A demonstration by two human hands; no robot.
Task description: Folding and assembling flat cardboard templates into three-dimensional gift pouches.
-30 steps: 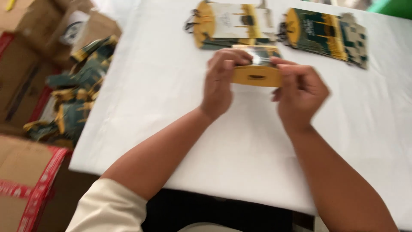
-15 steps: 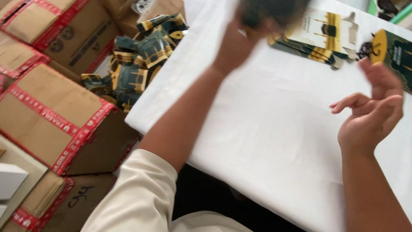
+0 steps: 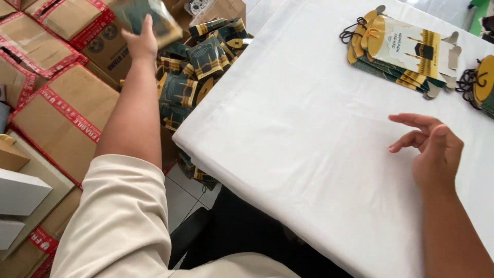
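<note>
The left hand reaches far out to the left, fingers gripping 1 small green box above the box pile. The right hand hangs loose and empty over the white table.

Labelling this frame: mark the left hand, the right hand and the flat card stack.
left hand (image 3: 140, 42), head view, back of hand
right hand (image 3: 433, 152), head view, palm side
flat card stack (image 3: 406, 54), head view, top card's face

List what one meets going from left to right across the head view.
Taped cartons → left hand holding a folded box → pile of folded boxes → white table → flat stack → right hand
</note>
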